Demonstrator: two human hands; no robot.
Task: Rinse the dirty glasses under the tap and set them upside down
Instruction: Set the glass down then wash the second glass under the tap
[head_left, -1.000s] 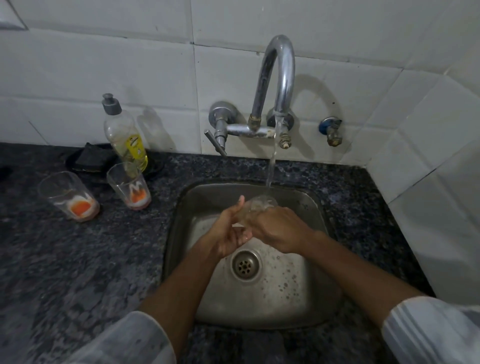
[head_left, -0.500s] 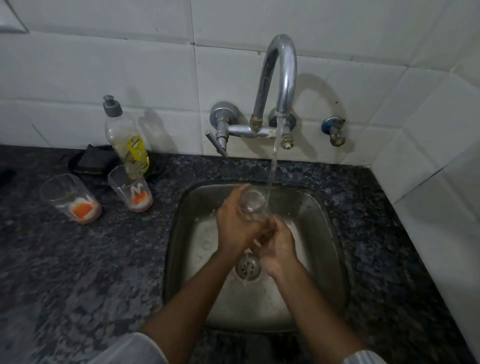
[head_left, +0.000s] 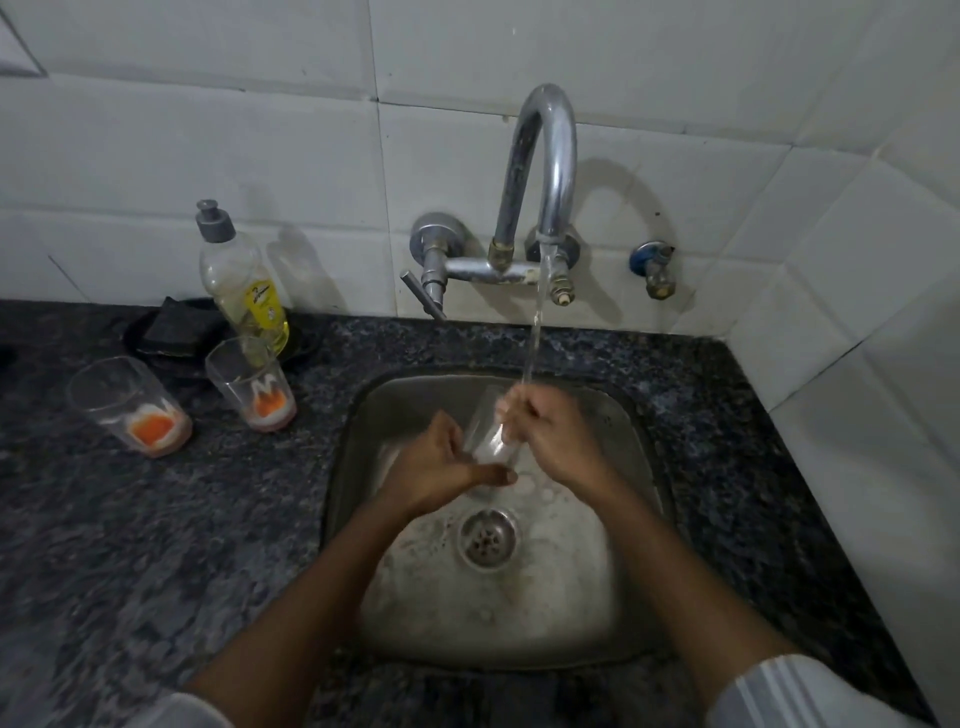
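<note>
Only one view, from the head. Over the steel sink (head_left: 644, 452), at about 12 o'clock from the drain (head_left: 487, 538), a clear glass (head_left: 485, 434) held tilted between both hands, under the thin stream falling from the curved tap (head_left: 545, 171). Left hand (head_left: 441, 462) cupped around the lower end of the glass, grip closed on it, thumb across the base. Right hand (head_left: 550, 436) clenched at the upper end, fingers apparently reaching into or over the mouth; hard to tell exactly which, given the blur of water and clear wall.

On the dark stone bench (head_left: 156, 545), at 9 to 10 o'clock from the sink, two dirty tumblers standing upright, near each other but apart: the far-left tumbler (head_left: 130, 408) and the nearer tumbler (head_left: 252, 384), each with orange residue at the bottom. Behind them, at the wall, a dish-soap bottle (head_left: 244, 280) just beside a black scrub pad (head_left: 174, 325).

Likely handling: light, rigid, fragile, and slippery while wet. Best taken around the body with a full wrap of fingers, not by the rim alone; kept low over the sink against a slip. None inverted in view; two probably left to rinse.
</note>
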